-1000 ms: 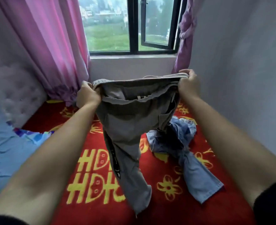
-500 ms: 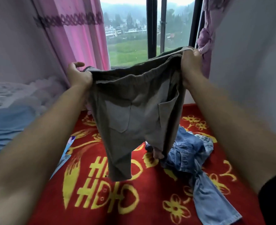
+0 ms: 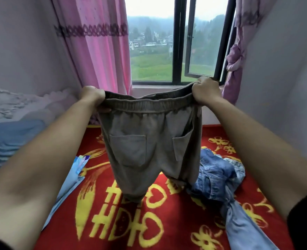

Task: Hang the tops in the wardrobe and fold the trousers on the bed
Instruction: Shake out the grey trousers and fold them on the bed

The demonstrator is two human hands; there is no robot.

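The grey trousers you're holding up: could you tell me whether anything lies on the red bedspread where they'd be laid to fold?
Yes: crumpled blue jeans lie beside and under the grey trousers, to their right.

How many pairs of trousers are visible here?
2. The grey trousers hang by the waistband between the left hand and right hand. The blue jeans lie crumpled on the red blanket; others may be hidden.

Home bedroom: bed, pink curtains, window.
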